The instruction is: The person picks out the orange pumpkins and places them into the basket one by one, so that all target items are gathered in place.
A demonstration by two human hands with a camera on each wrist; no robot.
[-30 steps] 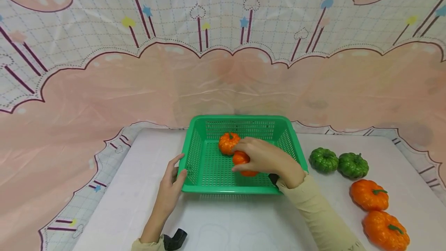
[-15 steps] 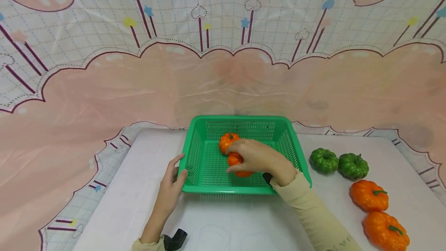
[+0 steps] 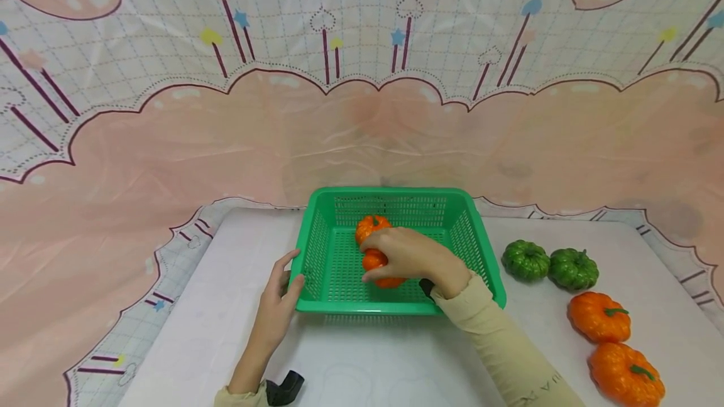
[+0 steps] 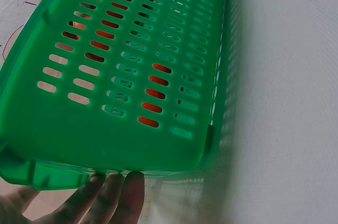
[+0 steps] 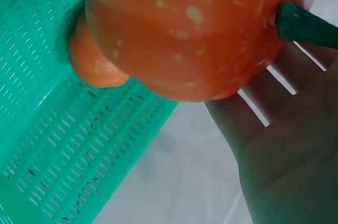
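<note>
My right hand (image 3: 415,255) is over the inside of the green plastic basket (image 3: 396,308), its fingers and thumb round a small orange pumpkin (image 3: 374,260). In the right wrist view this pumpkin (image 5: 185,34) fills the top, its green stem toward the palm. Another orange pumpkin (image 3: 370,229) sits in the basket just behind the held one. My left hand (image 3: 278,303) holds the basket's left end, thumb and index finger at the rim. From the left wrist, the fingertips (image 4: 134,187) show against the basket's outer wall (image 4: 105,134), with orange visible through its slots.
Right of the basket, two green pumpkins (image 3: 526,260) lie side by side on the white table (image 3: 362,363). Two larger orange pumpkins (image 3: 599,317) rest nearer the front right. A patterned cloth (image 3: 351,137) hangs behind the table.
My right hand has moved a little to the left inside the basket, carrying the orange pumpkin closer to the other one. The left hand and basket have stayed in place.
</note>
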